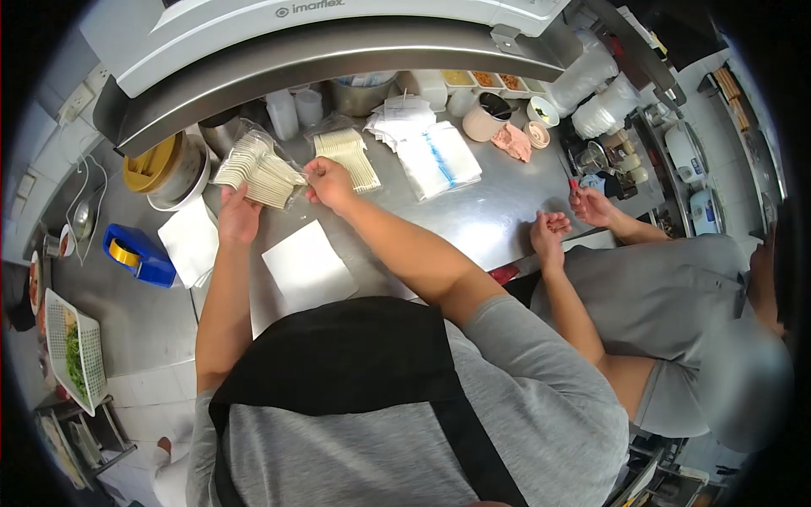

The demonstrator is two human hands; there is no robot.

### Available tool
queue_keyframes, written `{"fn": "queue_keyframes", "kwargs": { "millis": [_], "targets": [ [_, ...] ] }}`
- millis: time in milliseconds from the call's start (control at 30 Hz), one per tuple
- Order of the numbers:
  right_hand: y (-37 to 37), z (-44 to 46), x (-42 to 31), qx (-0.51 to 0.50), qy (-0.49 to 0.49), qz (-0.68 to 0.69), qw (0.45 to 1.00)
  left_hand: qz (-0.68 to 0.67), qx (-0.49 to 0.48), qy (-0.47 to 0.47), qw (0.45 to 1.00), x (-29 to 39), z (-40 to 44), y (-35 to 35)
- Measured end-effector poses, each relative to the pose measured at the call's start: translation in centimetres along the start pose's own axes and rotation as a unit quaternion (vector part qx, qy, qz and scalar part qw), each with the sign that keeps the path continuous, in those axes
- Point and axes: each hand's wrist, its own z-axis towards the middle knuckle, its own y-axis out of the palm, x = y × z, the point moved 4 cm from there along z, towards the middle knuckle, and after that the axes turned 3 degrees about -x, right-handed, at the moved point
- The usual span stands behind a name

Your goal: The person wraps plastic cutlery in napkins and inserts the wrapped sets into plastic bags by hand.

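Note:
My left hand (239,215) is closed on the lower edge of a clear plastic bag of pale sticks (263,173), which look like disposable wooden cutlery. At the bag's right side, my right hand (331,183) pinches the clear plastic with thumb and fingers. The bag is held tilted just above the steel counter (389,228). Behind my right hand lies a second pack of the same pale pieces (346,158). A white paper sheet (310,264) lies below my hands, and a stack of white paper (187,241) is left of my left hand.
A blue tape dispenser (139,255) and a yellow-lidded tub (160,165) stand at the left. White plastic bags (438,160) lie at the back. A steel shelf (338,63) overhangs the counter. To the right stands a co-worker (650,296), with both hands over the counter's edge.

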Motion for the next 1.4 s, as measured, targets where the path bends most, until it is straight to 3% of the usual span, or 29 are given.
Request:
{"fn": "queue_keyframes", "kwargs": {
  "millis": [67, 200, 300, 367, 400, 433, 500, 567, 633, 733, 767, 833, 933, 1033, 1133, 1200, 1233, 1300, 1400],
  "targets": [
    [0.4, 0.9, 0.9, -0.002, -0.031, 0.008, 0.999, -0.01, -0.003, -0.007, 1.0, 0.3, -0.5, -0.1],
    [0.8, 1.4, 1.1, -0.043, -0.034, -0.136, 0.989, -0.004, 0.007, -0.008, 1.0, 0.5, 0.1, -0.8],
    [0.6, 2.8, 2.5, -0.011, -0.092, -0.191, 0.977, 0.021, 0.031, -0.013, 0.999, 1.1, 0.1, -1.5],
    [-0.9, 0.0, -1.2, 0.053, -0.24, -0.317, 0.916, 0.052, 0.071, -0.016, 0.996, 1.2, 0.6, -1.7],
    [-1.9, -1.8, -3.3, 0.052, -0.224, -0.323, 0.918, 0.072, 0.092, -0.027, 0.993, 0.9, 0.7, -2.1],
    [-3.4, -1.8, -3.1, 0.067, -0.276, -0.327, 0.901, 0.091, 0.113, -0.036, 0.989, 0.8, 0.7, -2.4],
    [-6.1, -3.1, -2.9, 0.036, -0.242, -0.388, 0.889, 0.136, 0.145, -0.025, 0.98, 0.1, 0.8, -2.9],
    [-7.8, -5.4, -2.4, 0.014, -0.286, -0.428, 0.857, 0.356, 0.189, 0.052, 0.914, -2.4, 3.9, -9.0],
    [-8.7, -7.5, -1.8, 0.011, -0.335, -0.451, 0.827, 0.587, 0.349, 0.071, 0.727, 1.6, -0.7, -1.2],
    [-9.3, -9.8, 0.1, 0.037, -0.386, -0.443, 0.808, 0.655, 0.223, 0.276, 0.667, 2.0, -2.3, 3.7],
    [-9.4, -10.0, 0.7, 0.048, -0.387, -0.429, 0.815, 0.642, 0.158, 0.211, 0.719, 0.8, -1.9, 4.8],
    [-9.9, -9.3, 1.2, 0.048, -0.38, -0.423, 0.821, 0.627, -0.011, 0.152, 0.764, -2.5, 0.0, 6.3],
    [-10.9, -6.8, 1.4, 0.097, -0.196, -0.269, 0.938, 0.62, -0.04, 0.126, 0.774, -4.4, 3.3, 9.1],
    [-11.1, -5.0, 0.1, 0.108, -0.169, -0.402, 0.893, 0.654, -0.01, 0.046, 0.755, -7.7, 7.7, 8.9],
    [-11.1, -4.0, -0.2, 0.082, -0.122, -0.431, 0.89, 0.591, 0.053, -0.045, 0.804, -8.5, 9.6, 9.1],
    [-11.4, -4.1, -0.2, 0.069, -0.073, -0.401, 0.911, 0.428, 0.011, -0.198, 0.882, -8.9, 9.9, 9.0],
    [-11.6, -4.5, -0.2, 0.1, -0.119, -0.42, 0.894, 0.338, -0.007, -0.272, 0.901, -8.9, 9.7, 9.1],
    [-11.3, -4.8, 0.0, 0.157, -0.213, -0.45, 0.853, 0.2, -0.005, -0.251, 0.947, -8.5, 8.6, 10.1],
    [-11.9, -3.9, 1.1, 0.103, -0.104, -0.238, 0.96, 0.101, -0.002, -0.22, 0.97, -8.0, 7.5, 10.4]
  ]
}}
